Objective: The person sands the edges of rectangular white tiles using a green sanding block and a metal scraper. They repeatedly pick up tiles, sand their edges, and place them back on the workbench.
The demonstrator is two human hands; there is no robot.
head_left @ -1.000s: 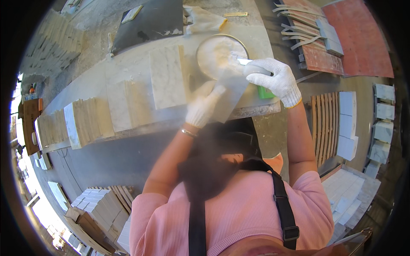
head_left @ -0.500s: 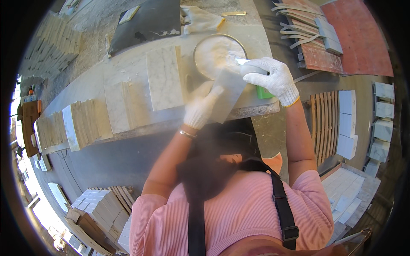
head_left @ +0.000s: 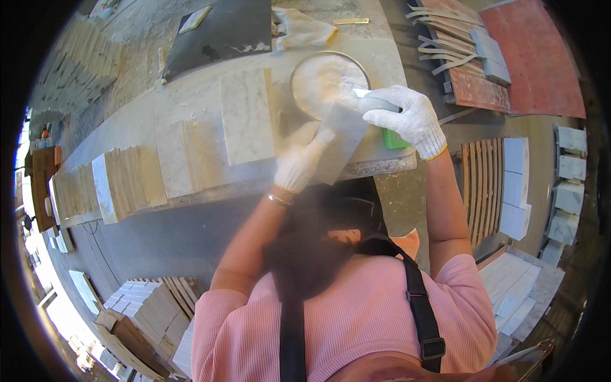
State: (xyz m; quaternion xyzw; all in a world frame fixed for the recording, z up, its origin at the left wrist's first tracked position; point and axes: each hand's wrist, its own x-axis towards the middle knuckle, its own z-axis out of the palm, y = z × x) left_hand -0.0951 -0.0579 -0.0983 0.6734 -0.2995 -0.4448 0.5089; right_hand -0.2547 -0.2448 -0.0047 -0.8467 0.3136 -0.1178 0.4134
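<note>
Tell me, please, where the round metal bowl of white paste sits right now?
In the head view, the round metal bowl sits on the stone workbench, upper centre, just right of the white marble tile and beside the gloved right hand.

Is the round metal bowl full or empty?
Not empty: the round metal bowl holds white paste across its inside. How deep it goes cannot be told.

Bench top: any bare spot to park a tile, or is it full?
Free: the strip of bench between the dark slab and the white marble tile. Crowded: the right end, where the left hand and right hand hold a grey tile by the round bowl; upright tile stacks fill the left.
</note>
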